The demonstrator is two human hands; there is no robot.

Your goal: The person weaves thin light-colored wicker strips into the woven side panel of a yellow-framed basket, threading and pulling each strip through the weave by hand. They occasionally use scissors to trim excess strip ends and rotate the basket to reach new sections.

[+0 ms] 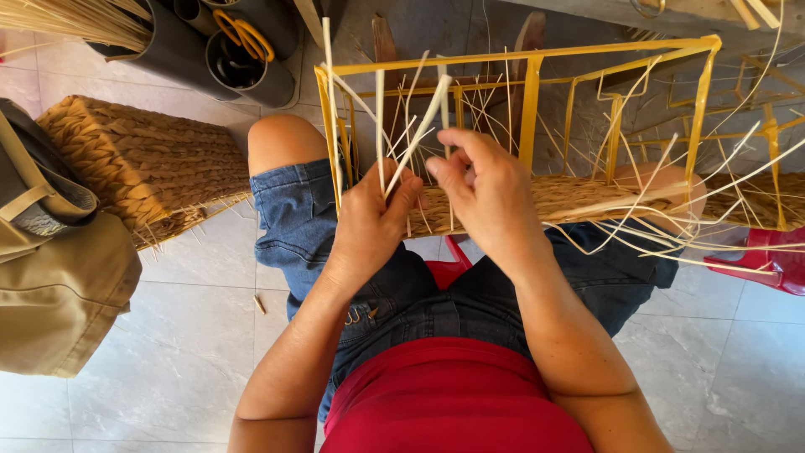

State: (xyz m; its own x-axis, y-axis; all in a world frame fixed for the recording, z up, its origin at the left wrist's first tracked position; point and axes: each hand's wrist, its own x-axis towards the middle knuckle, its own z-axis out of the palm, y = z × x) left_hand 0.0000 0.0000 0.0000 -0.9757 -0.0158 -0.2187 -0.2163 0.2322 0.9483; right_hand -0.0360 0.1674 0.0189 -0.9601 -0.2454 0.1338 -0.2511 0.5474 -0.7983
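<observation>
2 hands weave pale straw on a yellow wire frame across the lap.

The left hand [373,220] pinches 1 pale strip [417,134] between thumb and fingers; the right hand [485,189], just beside it, seems to close on thinner strands, though its fingertips are hidden. The frame [530,101] rests on both knees. 1 woven basket [142,164] sits left, beneath 3 dark tubes [180,50].

Weaving workshop: yellow wire frames [531,92], woven basket [142,159] (reed bundles [75,18] nearby).
</observation>
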